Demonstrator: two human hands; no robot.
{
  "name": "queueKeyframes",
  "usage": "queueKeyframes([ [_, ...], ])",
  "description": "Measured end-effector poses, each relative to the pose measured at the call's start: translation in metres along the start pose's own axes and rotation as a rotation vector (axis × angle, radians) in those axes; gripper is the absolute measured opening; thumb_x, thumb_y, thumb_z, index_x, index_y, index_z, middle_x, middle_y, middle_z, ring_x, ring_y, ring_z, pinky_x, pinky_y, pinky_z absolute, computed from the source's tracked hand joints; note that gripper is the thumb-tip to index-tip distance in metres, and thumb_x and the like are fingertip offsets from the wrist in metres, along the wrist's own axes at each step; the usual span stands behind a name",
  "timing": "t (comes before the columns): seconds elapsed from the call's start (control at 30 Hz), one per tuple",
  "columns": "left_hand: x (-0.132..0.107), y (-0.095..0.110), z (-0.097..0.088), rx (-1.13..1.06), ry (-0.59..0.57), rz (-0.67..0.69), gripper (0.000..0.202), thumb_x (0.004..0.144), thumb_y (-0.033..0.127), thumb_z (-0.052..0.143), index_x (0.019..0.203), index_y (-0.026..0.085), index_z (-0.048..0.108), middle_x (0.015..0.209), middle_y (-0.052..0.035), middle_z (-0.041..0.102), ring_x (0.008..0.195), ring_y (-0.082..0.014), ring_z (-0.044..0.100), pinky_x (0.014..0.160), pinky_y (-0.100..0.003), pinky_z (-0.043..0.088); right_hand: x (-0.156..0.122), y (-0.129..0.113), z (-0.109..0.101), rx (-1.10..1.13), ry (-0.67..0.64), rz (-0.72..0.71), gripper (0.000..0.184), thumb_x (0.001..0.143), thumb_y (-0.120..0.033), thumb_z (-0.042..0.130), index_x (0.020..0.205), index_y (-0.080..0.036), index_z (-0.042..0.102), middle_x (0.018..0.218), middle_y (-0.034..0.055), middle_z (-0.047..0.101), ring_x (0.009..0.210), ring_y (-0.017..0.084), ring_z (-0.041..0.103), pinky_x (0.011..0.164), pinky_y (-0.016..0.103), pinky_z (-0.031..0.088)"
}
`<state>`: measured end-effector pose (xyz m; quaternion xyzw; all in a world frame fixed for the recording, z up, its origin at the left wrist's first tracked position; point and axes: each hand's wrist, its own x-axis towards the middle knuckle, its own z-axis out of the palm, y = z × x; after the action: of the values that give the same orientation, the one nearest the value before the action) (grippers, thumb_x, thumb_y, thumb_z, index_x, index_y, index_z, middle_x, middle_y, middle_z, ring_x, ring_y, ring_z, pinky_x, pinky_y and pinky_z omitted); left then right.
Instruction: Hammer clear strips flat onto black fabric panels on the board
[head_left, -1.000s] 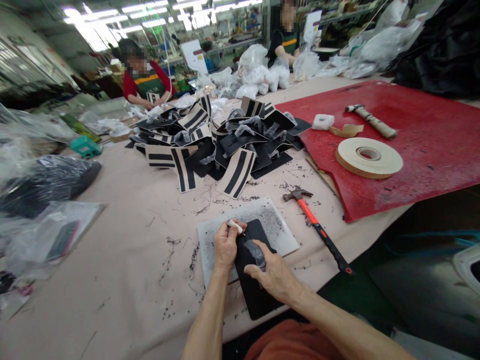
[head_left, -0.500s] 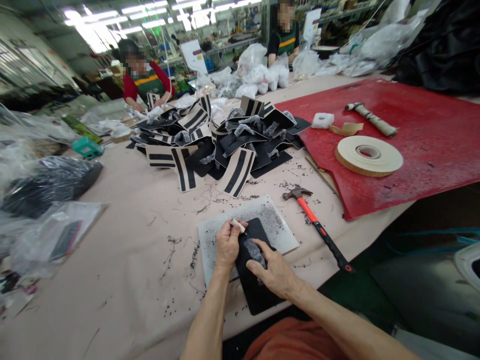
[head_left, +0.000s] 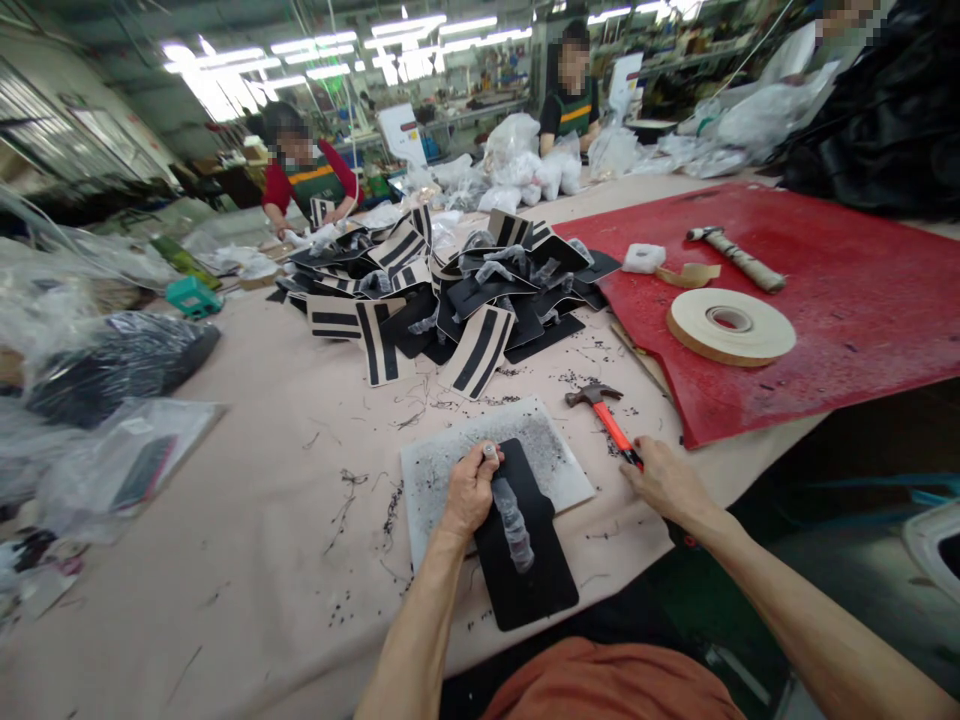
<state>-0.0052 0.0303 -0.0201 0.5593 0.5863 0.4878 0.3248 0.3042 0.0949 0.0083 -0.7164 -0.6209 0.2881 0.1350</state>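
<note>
Black panel (head_left: 544, 590) at near edge of tabletop (head_left: 285, 520), between hands; plastic-wrapped handle (head_left: 514, 528) on top. Hands apart: left hand (head_left: 471, 490) clasped round white-ended tool (head_left: 490, 451) at panel's far end; right hand (head_left: 664, 482) wrapped round grip of claw hammer (head_left: 613, 425). Pale board (head_left: 559, 460) under panel's far part. Room left of board, strewn with threads (head_left: 351, 490). Right: tape roll (head_left: 776, 335) on red sheet (head_left: 840, 290). Farther: panel pile (head_left: 480, 345), mid-tabletop.
</note>
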Motion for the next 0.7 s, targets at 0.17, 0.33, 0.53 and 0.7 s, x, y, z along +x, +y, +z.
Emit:
queueKeyframes([
  [0.17,-0.001,0.000,0.000,-0.035,0.011,-0.016,0.021,0.096,0.033,0.052,0.102,0.019,0.067,0.095,-0.0062,0.076,0.092,-0.0204,0.071,0.087,-0.033,0.053,-0.004,-0.020,-0.008,0.373,-0.269,0.104,0.016,0.082,-0.033,0.058,0.078,-0.022,0.046,0.067,-0.0005,0.047,0.053,0.013,0.042,0.048,0.025,0.037],
  [0.33,-0.002,0.005,-0.002,-0.016,-0.007,0.010,0.020,0.095,0.030,0.051,0.097,0.019,0.067,0.094,-0.0052,0.075,0.090,-0.0191,0.069,0.085,-0.032,0.053,-0.041,-0.072,-0.020,0.502,-0.248,-0.114,0.035,0.098,-0.053,0.032,0.083,-0.024,0.043,0.061,-0.0057,0.040,0.043,0.010,0.032,0.043,0.024,0.029],
  [0.53,-0.001,0.006,-0.003,0.017,-0.013,0.039,0.023,0.097,0.033,0.049,0.095,0.020,0.067,0.090,-0.0044,0.072,0.084,-0.0188,0.066,0.081,-0.032,0.052,-0.062,-0.099,-0.033,-0.215,-0.088,-0.714,0.029,0.101,-0.041,0.041,0.082,-0.021,0.050,0.060,0.0000,0.052,0.049,0.013,0.041,0.051,0.030,0.019],
  [0.7,-0.001,0.007,-0.003,0.001,-0.017,0.064,0.026,0.098,0.035,0.048,0.091,0.019,0.067,0.089,-0.0042,0.071,0.084,-0.0183,0.065,0.081,-0.031,0.051,-0.063,-0.118,-0.049,-0.135,0.090,-0.783,0.033,0.106,-0.043,0.031,0.085,-0.022,0.047,0.063,0.0002,0.055,0.051,0.014,0.045,0.052,0.028,0.024],
])
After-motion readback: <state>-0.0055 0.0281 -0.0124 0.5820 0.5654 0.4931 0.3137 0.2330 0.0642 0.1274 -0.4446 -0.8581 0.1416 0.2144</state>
